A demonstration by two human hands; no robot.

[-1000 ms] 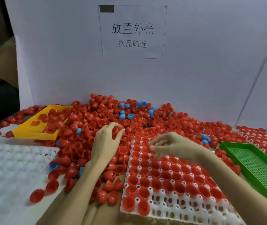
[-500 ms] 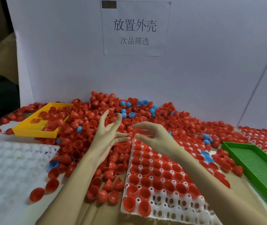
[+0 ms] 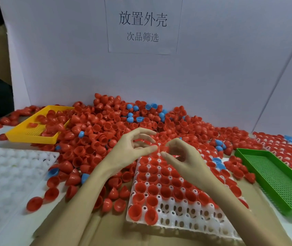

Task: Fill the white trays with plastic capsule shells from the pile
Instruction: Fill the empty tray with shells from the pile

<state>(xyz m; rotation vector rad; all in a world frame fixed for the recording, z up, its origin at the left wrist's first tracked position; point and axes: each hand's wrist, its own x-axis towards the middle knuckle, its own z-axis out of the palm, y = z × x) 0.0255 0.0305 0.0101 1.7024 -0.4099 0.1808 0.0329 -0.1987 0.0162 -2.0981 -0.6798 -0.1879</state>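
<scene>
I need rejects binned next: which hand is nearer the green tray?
Right. The right hand hovers over the white tray's far end, with the green tray off to its right. The left hand sits further left, at the pile's edge.

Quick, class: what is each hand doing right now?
Left hand: fingers curled, hold cannot be told.
Right hand: pinches a red shell.
</scene>
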